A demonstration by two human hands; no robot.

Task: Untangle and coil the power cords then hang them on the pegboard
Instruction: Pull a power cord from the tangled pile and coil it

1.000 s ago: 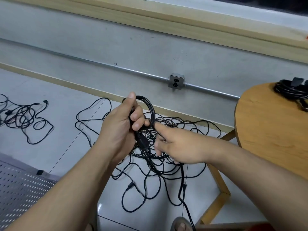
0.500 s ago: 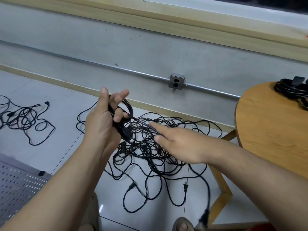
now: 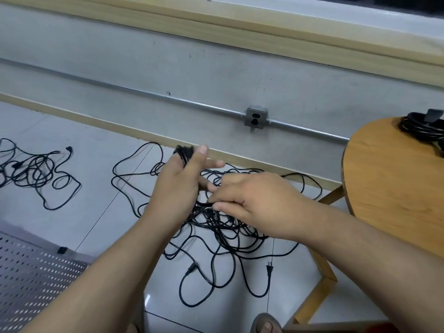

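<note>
Our left hand is raised with its back to us and its thumb pointing up. It grasps a coil of smooth black rubbery cord. The round loops show above the knuckles beside the thumb, and the forefinger sticks out loosely toward the right hand.

That hand, just beside the left, pinches a thin black strand between its thumb and curled fingers. The strand comes out from under the left palm.

Below both hands, on the glossy pale tiled floor, lies the tangle, a loose knot of thin black crossing loops. Its plugs lie at the edge nearest us. A smaller tangle lies well off to the left of the left hand.

Low beside the left forearm is the pegboard, a grey metal sheet dotted with rows of small holes. To the right of the right forearm stands the round wooden worktop, matt and orange-brown. A bundle of thicker black cords rests at its far edge.
</note>
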